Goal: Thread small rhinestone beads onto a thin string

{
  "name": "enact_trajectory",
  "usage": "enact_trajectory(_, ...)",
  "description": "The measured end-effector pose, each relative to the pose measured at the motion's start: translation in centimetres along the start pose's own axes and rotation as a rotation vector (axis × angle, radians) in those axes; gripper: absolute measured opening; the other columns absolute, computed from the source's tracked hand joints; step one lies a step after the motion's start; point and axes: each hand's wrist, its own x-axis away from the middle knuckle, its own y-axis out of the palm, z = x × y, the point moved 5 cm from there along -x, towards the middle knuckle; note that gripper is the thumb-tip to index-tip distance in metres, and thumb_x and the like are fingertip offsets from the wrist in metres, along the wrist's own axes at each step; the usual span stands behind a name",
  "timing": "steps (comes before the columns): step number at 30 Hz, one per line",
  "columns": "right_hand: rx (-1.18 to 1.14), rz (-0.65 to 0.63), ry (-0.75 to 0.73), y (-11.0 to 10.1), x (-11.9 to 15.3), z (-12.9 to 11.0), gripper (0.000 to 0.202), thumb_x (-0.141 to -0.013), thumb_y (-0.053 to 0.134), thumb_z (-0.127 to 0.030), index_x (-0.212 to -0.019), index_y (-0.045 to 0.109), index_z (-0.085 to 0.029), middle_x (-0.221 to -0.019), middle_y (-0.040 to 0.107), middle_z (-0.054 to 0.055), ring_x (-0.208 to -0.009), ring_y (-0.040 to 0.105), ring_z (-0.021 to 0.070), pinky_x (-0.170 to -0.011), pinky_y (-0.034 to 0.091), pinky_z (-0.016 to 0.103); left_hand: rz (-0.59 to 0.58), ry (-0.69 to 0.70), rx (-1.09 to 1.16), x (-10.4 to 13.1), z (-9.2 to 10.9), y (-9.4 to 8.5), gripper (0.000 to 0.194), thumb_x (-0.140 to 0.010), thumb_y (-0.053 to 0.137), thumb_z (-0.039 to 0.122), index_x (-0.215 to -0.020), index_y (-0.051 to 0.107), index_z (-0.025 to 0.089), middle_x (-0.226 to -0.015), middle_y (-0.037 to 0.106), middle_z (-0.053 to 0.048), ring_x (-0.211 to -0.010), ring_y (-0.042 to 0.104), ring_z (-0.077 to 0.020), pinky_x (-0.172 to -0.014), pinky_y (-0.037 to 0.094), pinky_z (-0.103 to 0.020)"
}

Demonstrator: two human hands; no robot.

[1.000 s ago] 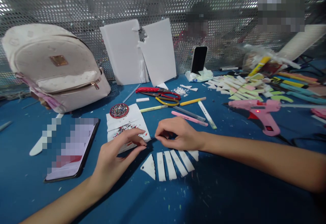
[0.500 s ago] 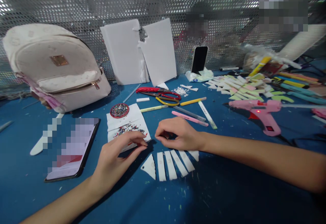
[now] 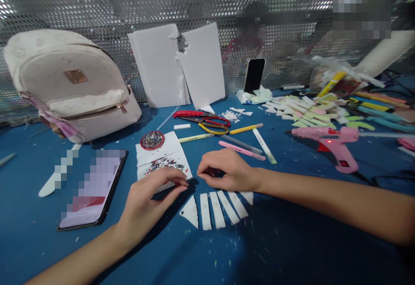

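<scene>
My left hand (image 3: 151,201) hovers over the near edge of a white paper sheet (image 3: 171,144), thumb and fingertips pinched close together. Anything between them is too small to make out. Across a small gap, my right hand (image 3: 227,170) is curled with its fingertips pressed together; what they hold, if anything, is hidden. Just below the hands lie several white strips (image 3: 217,209) in a fan, with clear drops on some. A white triangular piece (image 3: 190,213) with a small dark hole sits at their left end. Loose glitter sequins (image 3: 165,164) cover part of the paper, beside a red-rimmed round dish (image 3: 152,140) of sequins.
A pink glue gun (image 3: 337,142) with a lit red light lies at right. Red-handled scissors (image 3: 201,118) and several markers (image 3: 241,150) lie behind my hands. A phone (image 3: 94,190) and white backpack (image 3: 74,86) are at left, foam offcuts (image 3: 301,110) at back right.
</scene>
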Motion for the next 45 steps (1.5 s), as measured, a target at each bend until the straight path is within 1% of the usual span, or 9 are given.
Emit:
enact_trajectory(7,0.039,-0.006,-0.04,0.1,0.0,-0.1,0.011,-0.086,0.056,-0.007,-0.086,0.063,-0.015,-0.071,0.06,-0.001,-0.063,0.051,0.0101,-0.06,0.039,0.023,-0.04,-0.008,0.033,-0.1,-0.1,0.5,0.012,-0.088,0.069,0.011,-0.094,0.066,0.02,-0.087,0.074,0.002,-0.08,0.071,-0.0105,-0.077,0.055,-0.019)
enact_trajectory(15,0.116,0.01,-0.082,0.2,0.1,-0.3,0.013,-0.092,0.053,-0.01,-0.091,0.064,-0.016,-0.078,0.067,0.002,-0.067,0.058,0.0116,-0.063,0.041,0.023,-0.056,0.004,0.043,0.0,-0.2,0.6,0.009,-0.088,0.069,0.012,-0.091,0.067,0.02,-0.086,0.073,0.001,-0.079,0.07,-0.0117,-0.076,0.055,-0.021)
enact_trajectory(21,0.204,-0.009,-0.134,0.3,0.1,-0.5,0.013,-0.093,0.052,-0.012,-0.09,0.064,-0.017,-0.076,0.067,0.001,-0.066,0.058,0.0117,-0.061,0.04,0.024,-0.077,-0.087,0.106,-0.1,-0.6,0.8,0.007,-0.087,0.07,0.015,-0.087,0.066,0.02,-0.085,0.073,0.002,-0.08,0.07,-0.0125,-0.076,0.055,-0.021)
enact_trajectory(25,0.258,-0.034,-0.136,0.4,0.1,-0.6,0.015,-0.095,0.05,-0.014,-0.091,0.064,-0.017,-0.077,0.067,0.001,-0.068,0.059,0.0124,-0.061,0.04,0.025,-0.071,-0.147,0.142,-0.6,-0.8,0.8,0.007,-0.086,0.069,0.014,-0.084,0.067,0.02,-0.083,0.074,0.001,-0.078,0.07,-0.0134,-0.073,0.056,-0.022)
enact_trajectory(29,0.268,-0.051,-0.123,0.5,0.1,-0.5,0.016,-0.094,0.049,-0.014,-0.091,0.064,-0.018,-0.077,0.067,0.0,-0.068,0.059,0.0125,-0.061,0.04,0.025,-0.073,-0.181,0.17,-0.7,-0.7,0.7,0.008,-0.086,0.067,0.014,-0.081,0.069,0.02,-0.081,0.074,0.0,-0.076,0.07,-0.0145,-0.072,0.056,-0.024)
enact_trajectory(35,0.271,-0.048,-0.114,0.4,-0.1,-0.6,0.015,-0.092,0.05,-0.012,-0.089,0.064,-0.017,-0.076,0.066,0.0,-0.066,0.058,0.0119,-0.061,0.039,0.024,-0.03,-0.212,0.203,-0.5,-1.0,0.4,0.009,-0.087,0.067,0.015,-0.081,0.071,0.021,-0.082,0.074,0.0,-0.077,0.069,-0.0142,-0.07,0.055,-0.022)
enact_trajectory(38,0.31,-0.047,-0.151,0.4,0.0,-0.9,0.014,-0.091,0.05,-0.013,-0.088,0.063,-0.018,-0.075,0.067,-0.001,-0.066,0.058,0.0121,-0.061,0.039,0.025,-0.018,-0.197,0.188,-0.4,-0.7,0.4,0.012,-0.086,0.066,0.012,-0.081,0.071,0.021,-0.083,0.074,0.0,-0.077,0.068,-0.0137,-0.07,0.054,-0.022)
enact_trajectory(41,0.346,-0.054,-0.189,0.5,0.1,-1.1,0.014,-0.092,0.05,-0.015,-0.089,0.063,-0.019,-0.076,0.067,-0.001,-0.067,0.058,0.0123,-0.06,0.038,0.025,-0.032,-0.179,0.178,-0.3,-0.1,0.7,0.012,-0.086,0.066,0.011,-0.082,0.07,0.021,-0.083,0.073,0.0,-0.077,0.068,-0.0138,-0.072,0.053,-0.023)
enact_trajectory(45,0.348,-0.144,-0.258,0.7,0.2,-1.4,0.016,-0.096,0.048,-0.018,-0.089,0.062,-0.019,-0.077,0.067,-0.001,-0.069,0.059,0.0114,-0.06,0.035,0.027,-0.07,-0.176,0.176,0.0,0.6,1.3,0.015,-0.085,0.066,0.008,-0.08,0.07,0.021,-0.077,0.071,0.002,-0.072,0.065,-0.0125,-0.069,0.051,-0.023)
